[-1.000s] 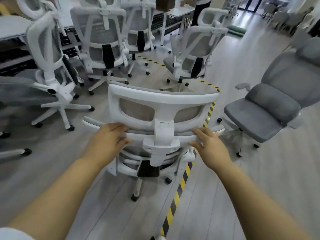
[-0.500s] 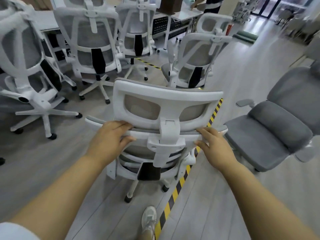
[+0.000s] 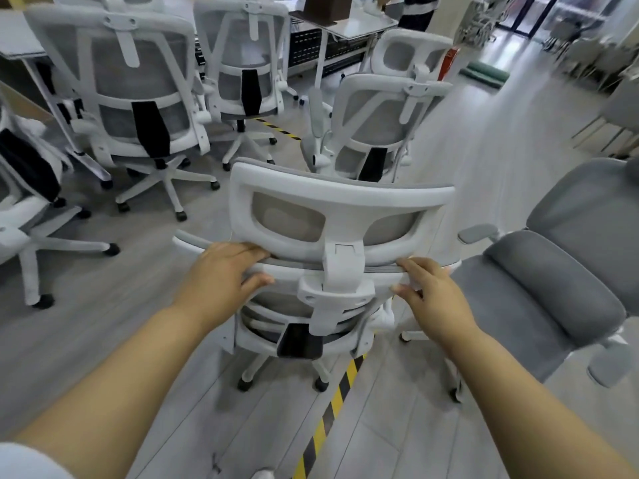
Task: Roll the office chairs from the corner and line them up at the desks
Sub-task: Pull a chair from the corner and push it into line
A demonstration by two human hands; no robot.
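A white mesh office chair (image 3: 340, 202) stands right in front of me, its back and headrest facing me. My left hand (image 3: 221, 274) grips the top edge of its backrest on the left, fingers curled over the rim and thumb underneath. On the right side my right hand (image 3: 432, 295) grips the same edge. The chair's wheeled base (image 3: 283, 371) straddles a yellow-black floor stripe (image 3: 332, 406). A white desk (image 3: 349, 24) stands at the back.
Several more white mesh chairs crowd ahead: one close behind mine (image 3: 377, 126), two at the back left (image 3: 135, 98) (image 3: 247, 60), one at the far left edge (image 3: 24, 202). A grey padded recliner chair (image 3: 549, 292) sits immediately to the right. A person (image 3: 418, 8) stands at the far desk.
I have walked forward with the chair between both hands. The chairs ahead and the grey recliner are closer, and the view has swung slightly left.
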